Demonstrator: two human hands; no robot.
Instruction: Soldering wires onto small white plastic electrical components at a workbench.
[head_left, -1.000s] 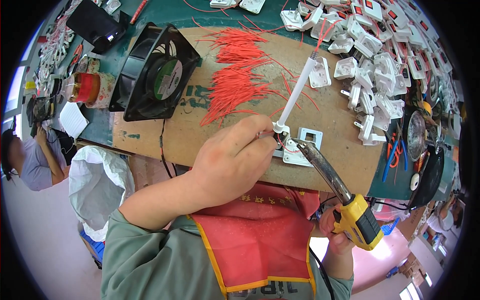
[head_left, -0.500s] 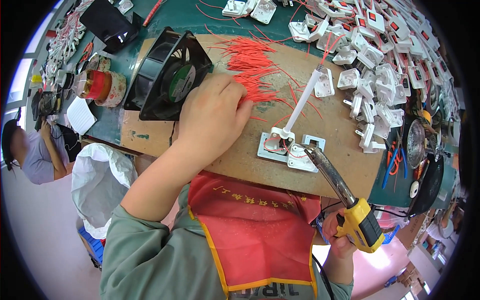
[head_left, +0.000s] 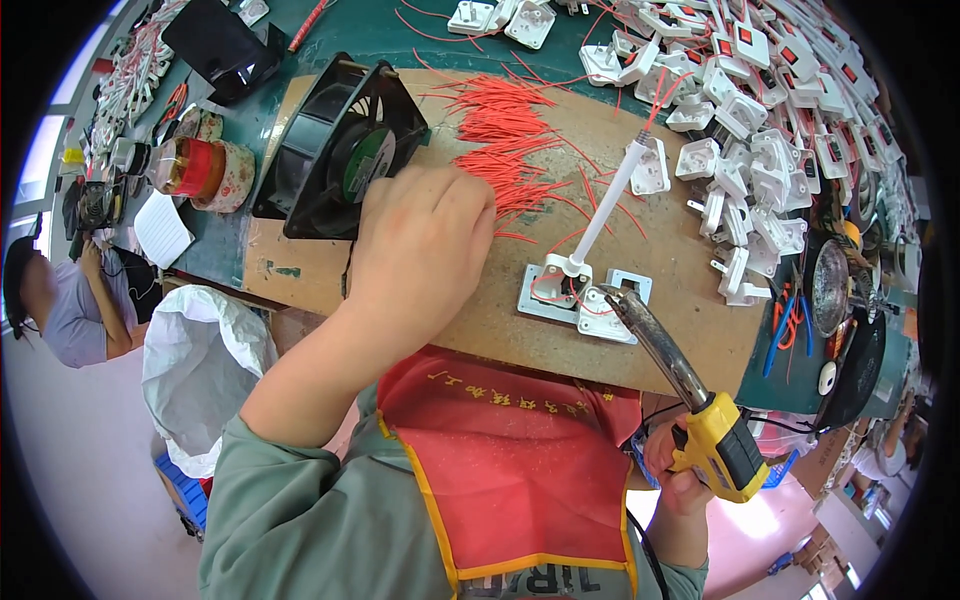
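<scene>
My right hand (head_left: 676, 470) is wrapped round the yellow and black handle of a soldering gun (head_left: 722, 448). Its dark metal tip reaches a white plug housing (head_left: 604, 318), which lies opened beside its other half. That half sits in a grey metal fixture (head_left: 538, 305), with thin red wires inside and a white tube (head_left: 610, 205) standing tilted from it. My left hand (head_left: 420, 245) hovers over the board between the black fan (head_left: 345, 150) and a pile of cut red wires (head_left: 510, 150). Its fingers are curled in, and anything between them is hidden.
Many white plug housings (head_left: 770, 170) heap up at the right. Blue-handled pliers (head_left: 785, 325) lie beyond the board (head_left: 690, 340). Left of the fan stands a jar with a red band (head_left: 195, 170). A white sack (head_left: 200, 360) hangs below the table; another person (head_left: 80, 310) sits at far left.
My left hand has turned slightly, its thumb and fingers drawing in closer beside the red wires. The right hand and the soldering gun stay in nearly the same place.
</scene>
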